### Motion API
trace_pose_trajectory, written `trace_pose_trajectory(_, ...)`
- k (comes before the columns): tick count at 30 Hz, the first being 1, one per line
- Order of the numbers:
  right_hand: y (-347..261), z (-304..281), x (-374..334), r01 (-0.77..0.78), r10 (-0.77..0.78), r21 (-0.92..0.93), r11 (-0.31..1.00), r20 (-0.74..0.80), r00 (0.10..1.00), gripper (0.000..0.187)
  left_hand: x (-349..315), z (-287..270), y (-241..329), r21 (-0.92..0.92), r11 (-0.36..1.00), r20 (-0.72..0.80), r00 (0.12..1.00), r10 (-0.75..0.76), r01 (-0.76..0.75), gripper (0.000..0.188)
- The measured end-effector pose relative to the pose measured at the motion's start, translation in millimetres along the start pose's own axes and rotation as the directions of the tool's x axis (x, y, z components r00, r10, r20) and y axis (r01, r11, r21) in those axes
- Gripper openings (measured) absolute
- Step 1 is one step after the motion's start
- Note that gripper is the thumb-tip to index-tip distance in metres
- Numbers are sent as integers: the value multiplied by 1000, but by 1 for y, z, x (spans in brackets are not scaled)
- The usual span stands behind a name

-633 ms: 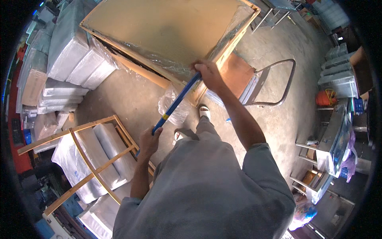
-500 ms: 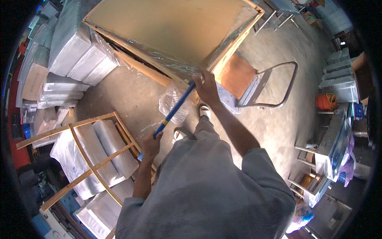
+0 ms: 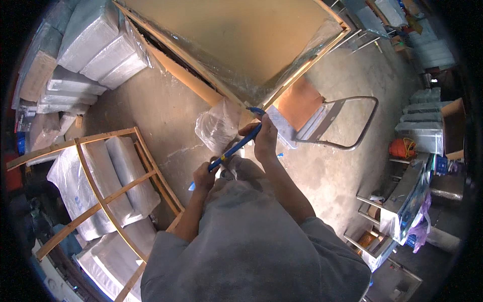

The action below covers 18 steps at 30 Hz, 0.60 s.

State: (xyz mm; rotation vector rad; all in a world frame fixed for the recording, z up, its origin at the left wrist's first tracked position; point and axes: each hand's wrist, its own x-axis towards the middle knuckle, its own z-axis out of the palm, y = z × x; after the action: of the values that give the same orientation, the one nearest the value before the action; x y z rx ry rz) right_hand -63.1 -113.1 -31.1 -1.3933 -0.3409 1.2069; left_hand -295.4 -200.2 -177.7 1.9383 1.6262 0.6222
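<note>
The person's left hand (image 3: 204,177) and right hand (image 3: 265,136) both hold one long blue bar (image 3: 234,150), which has a small yellow band near its lower part. The bar lies slantwise in front of the body, with its lower part at the left hand and its upper part at the right hand, below the near corner of a big wooden crate (image 3: 241,40). The fingers of the left hand are closed around the bar, close to the yellow band, and a blue tip shows just beyond this hand. The fingers of the right hand are also bent around the bar, higher up, and above them a curved blue end appears near the crate corner; whether it touches the wood, I cannot tell. The crate has a tan top with clear film along its edges, and a crumpled clear plastic sheet (image 3: 216,126) is under the corner, on its left side. To the right of the corner stands a trolley (image 3: 372,121) with a bent metal handle, and a brown board (image 3: 301,103) lies on it. At the left, a wooden lattice frame (image 3: 103,204) leans over packages in white wrapping (image 3: 95,166), and behind them wrapped boxes (image 3: 90,38) are piled beside the crate
</note>
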Motion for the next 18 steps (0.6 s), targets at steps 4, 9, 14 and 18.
trace_pose_trajectory(4,7,-3,15,24,-23,41,999,-33,999,40,14,-10,-5,-10,999,124,991,-49,51,33)
trace_pose_trajectory(9,12,9,13,49,-35,104,993,-133,990,39,32,-23,-12,-91,996,138,990,16,-3,33)
trace_pose_trajectory(14,13,41,2,110,-99,15,994,-328,939,39,56,-42,-32,-30,993,250,961,118,-114,32)
trace_pose_trajectory(18,27,72,10,167,-161,-31,985,-484,860,38,97,-41,-57,-156,986,460,880,123,-56,36)
